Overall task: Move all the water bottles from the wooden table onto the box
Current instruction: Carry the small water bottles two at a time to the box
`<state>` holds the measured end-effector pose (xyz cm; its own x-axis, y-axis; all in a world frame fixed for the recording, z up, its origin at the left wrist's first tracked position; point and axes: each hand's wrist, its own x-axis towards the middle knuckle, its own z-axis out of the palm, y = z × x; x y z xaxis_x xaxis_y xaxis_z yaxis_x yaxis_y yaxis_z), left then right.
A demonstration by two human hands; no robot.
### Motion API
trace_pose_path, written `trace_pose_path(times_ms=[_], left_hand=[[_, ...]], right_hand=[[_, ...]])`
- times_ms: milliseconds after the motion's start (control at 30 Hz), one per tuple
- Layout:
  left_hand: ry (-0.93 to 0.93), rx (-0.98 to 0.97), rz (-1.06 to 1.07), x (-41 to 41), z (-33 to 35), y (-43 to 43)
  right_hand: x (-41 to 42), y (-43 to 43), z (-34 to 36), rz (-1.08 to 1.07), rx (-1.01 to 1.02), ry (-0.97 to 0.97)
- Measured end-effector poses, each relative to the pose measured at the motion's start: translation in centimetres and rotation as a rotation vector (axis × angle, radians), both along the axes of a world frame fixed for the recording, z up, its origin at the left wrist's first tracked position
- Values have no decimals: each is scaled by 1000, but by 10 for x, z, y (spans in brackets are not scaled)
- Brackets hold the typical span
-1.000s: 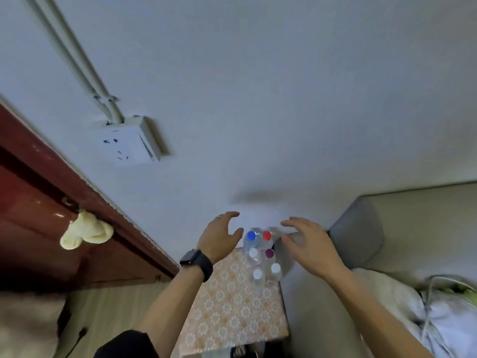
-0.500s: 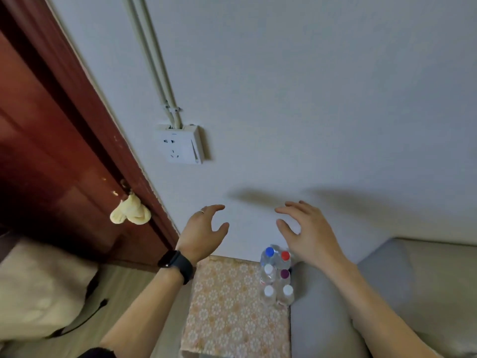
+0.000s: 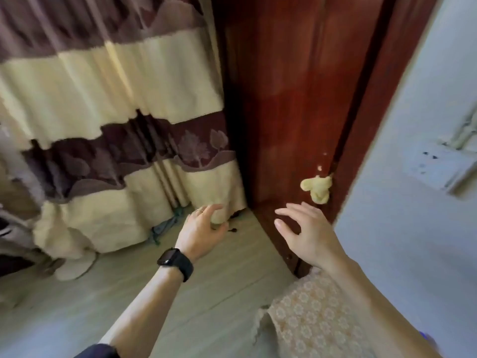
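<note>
At the bottom right of the frame, a box (image 3: 317, 324) wrapped in floral-patterned paper sits on the pale wood-look floor (image 3: 214, 288), its near corner torn, with the person's right forearm crossing above it; a small blue shape at the frame's lower right edge is too cut off to identify, and no water bottles can be made out. Above the floor, both hands are raised and empty. The left hand (image 3: 200, 232), with a black smartwatch (image 3: 175, 260) on the wrist and a ring on one finger, has its fingers loosely curled and apart, touching nothing. The right hand (image 3: 308, 233) is spread open, fingers splayed toward the left, also holding nothing. Beyond the hands stands a dark red wooden door (image 3: 289, 99), a pale yellow cloth (image 3: 317, 189) bunched at its edge. To the left hang brown-and-cream curtains (image 3: 108, 120) reaching the floor, and on the right a white wall (image 3: 402, 228) carries a blurred socket (image 3: 438, 166).
</note>
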<state>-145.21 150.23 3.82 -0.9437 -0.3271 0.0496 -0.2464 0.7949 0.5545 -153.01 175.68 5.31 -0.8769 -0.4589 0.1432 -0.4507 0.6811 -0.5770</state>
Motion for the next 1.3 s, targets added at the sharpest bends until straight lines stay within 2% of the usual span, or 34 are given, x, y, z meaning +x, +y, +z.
trace_pose_path(times_ms=[233, 400, 600, 733, 867, 1067, 1300], left_hand=[[63, -34, 578, 220, 20, -174], [77, -44, 942, 410, 18, -257], [50, -155, 1237, 585, 41, -335], [15, -283, 1341, 659, 63, -373], [18, -295, 1472, 716, 82, -418], [4, -348, 1624, 771, 106, -508], [91, -334, 1794, 817, 123, -600]], right_hand=[[87, -249, 20, 571, -8, 58], [228, -416, 27, 948, -23, 101], [390, -558, 41, 1245, -29, 123], [463, -639, 60, 1382, -70, 152], [521, -715, 84, 1456, -149, 180], [584, -845, 102, 1589, -227, 180], [634, -994, 112, 1740, -256, 166]])
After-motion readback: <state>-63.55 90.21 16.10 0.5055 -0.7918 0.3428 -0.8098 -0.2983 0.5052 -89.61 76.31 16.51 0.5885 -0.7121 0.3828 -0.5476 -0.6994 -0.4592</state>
